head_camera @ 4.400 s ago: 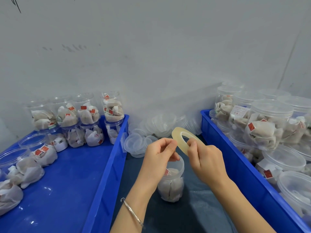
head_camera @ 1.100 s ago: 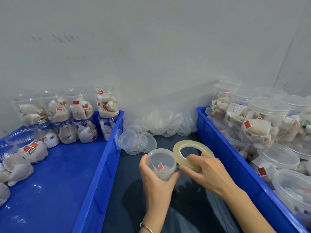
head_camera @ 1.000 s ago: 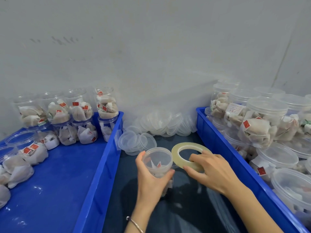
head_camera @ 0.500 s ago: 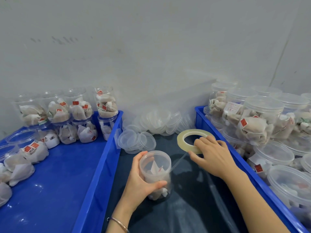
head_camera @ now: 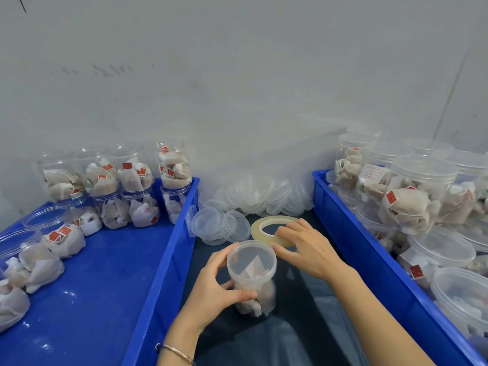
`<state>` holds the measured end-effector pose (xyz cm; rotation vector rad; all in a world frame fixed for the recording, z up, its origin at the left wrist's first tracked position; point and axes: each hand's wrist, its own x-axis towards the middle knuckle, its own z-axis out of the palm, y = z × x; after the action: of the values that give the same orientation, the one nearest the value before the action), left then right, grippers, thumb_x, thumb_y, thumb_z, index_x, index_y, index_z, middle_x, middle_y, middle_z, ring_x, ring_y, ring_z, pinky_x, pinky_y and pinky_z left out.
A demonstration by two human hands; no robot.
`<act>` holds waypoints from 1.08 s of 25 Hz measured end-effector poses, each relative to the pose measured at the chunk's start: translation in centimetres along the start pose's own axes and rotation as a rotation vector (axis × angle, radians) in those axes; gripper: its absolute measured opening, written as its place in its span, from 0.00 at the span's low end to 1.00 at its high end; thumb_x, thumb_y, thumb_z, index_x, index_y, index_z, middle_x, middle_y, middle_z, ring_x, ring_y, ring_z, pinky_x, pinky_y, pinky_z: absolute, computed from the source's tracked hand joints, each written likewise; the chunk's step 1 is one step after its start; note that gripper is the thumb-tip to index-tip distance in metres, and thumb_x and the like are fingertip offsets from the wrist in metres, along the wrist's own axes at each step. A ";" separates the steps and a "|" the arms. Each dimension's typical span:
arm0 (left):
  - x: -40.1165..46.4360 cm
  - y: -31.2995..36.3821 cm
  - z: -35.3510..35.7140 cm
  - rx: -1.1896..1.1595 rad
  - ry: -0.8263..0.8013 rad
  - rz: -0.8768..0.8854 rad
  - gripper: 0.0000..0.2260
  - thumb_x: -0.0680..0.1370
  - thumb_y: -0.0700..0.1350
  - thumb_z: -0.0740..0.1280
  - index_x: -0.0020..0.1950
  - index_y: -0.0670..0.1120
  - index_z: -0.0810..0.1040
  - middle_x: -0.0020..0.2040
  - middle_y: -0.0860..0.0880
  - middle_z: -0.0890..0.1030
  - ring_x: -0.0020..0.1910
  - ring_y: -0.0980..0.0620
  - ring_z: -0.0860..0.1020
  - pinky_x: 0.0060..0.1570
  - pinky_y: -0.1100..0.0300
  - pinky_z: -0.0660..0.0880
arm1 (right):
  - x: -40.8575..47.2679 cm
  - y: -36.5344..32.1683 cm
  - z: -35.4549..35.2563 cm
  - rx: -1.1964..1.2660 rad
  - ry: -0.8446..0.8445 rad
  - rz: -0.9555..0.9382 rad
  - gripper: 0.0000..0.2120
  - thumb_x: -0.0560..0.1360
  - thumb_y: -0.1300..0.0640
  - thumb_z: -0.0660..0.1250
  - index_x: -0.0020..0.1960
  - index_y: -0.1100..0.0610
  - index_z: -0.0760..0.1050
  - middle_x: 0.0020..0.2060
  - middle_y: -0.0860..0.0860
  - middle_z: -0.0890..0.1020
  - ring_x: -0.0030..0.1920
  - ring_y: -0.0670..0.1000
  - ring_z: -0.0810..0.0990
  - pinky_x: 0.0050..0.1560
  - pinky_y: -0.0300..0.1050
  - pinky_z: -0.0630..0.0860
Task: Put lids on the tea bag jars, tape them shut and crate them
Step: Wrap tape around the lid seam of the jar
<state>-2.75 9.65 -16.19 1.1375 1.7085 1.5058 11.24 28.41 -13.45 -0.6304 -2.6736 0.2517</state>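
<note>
A clear jar [head_camera: 251,262] of tea bags stands upright on the dark surface between two crates, with a translucent lid on top. My left hand [head_camera: 211,291] grips its left side, thumb low on the front wall. My right hand [head_camera: 309,249] is just right of the jar, its fingers lying over the near rim of a yellowish tape roll [head_camera: 264,223] and its thumb under that rim, close to the lid. No tape strand is visible between roll and jar.
A left blue crate [head_camera: 169,260] holds several open jars [head_camera: 126,180] of tea bags. A right blue crate [head_camera: 369,254] holds lidded jars [head_camera: 417,191]. Loose lids [head_camera: 219,225] lie behind the jar, and a bigger lid pile [head_camera: 258,191] leans on the wall.
My right hand has brought the tape roll back toward the jar; the stretched strand seen half a second ago no longer shows. My left hand keeps its grip on the jar.
</note>
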 end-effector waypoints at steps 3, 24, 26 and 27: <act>-0.2 0.7 -0.1 0.128 0.053 -0.037 0.45 0.61 0.38 0.82 0.68 0.65 0.64 0.58 0.63 0.75 0.60 0.69 0.72 0.51 0.65 0.77 | 0.0 0.0 -0.2 0.018 0.002 -0.002 0.16 0.78 0.38 0.57 0.49 0.50 0.73 0.47 0.41 0.74 0.49 0.44 0.66 0.41 0.41 0.67; 4.0 7.9 1.7 0.885 -0.317 -0.298 0.32 0.73 0.41 0.69 0.72 0.58 0.58 0.70 0.53 0.59 0.70 0.46 0.56 0.65 0.42 0.68 | -2.5 2.7 -2.2 -0.059 -0.052 -0.063 0.22 0.75 0.37 0.57 0.38 0.56 0.68 0.34 0.46 0.72 0.40 0.45 0.67 0.36 0.44 0.68; 4.0 8.1 2.9 0.951 -0.303 -0.288 0.29 0.72 0.37 0.63 0.69 0.56 0.59 0.70 0.51 0.59 0.71 0.42 0.53 0.65 0.39 0.65 | -2.3 2.2 -1.8 -0.121 -0.020 -0.054 0.22 0.76 0.36 0.56 0.39 0.55 0.68 0.34 0.45 0.71 0.41 0.46 0.67 0.36 0.42 0.61; 4.0 8.1 3.8 0.959 -0.275 -0.291 0.27 0.72 0.38 0.62 0.68 0.54 0.59 0.70 0.50 0.58 0.73 0.39 0.49 0.66 0.37 0.62 | -2.1 2.0 -1.7 -0.144 0.004 -0.044 0.22 0.76 0.36 0.56 0.39 0.54 0.68 0.34 0.44 0.70 0.41 0.46 0.67 0.38 0.41 0.59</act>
<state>0.42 14.91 -8.60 1.3554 2.3118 0.2754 14.45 29.30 -13.13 -0.6127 -2.7157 0.0462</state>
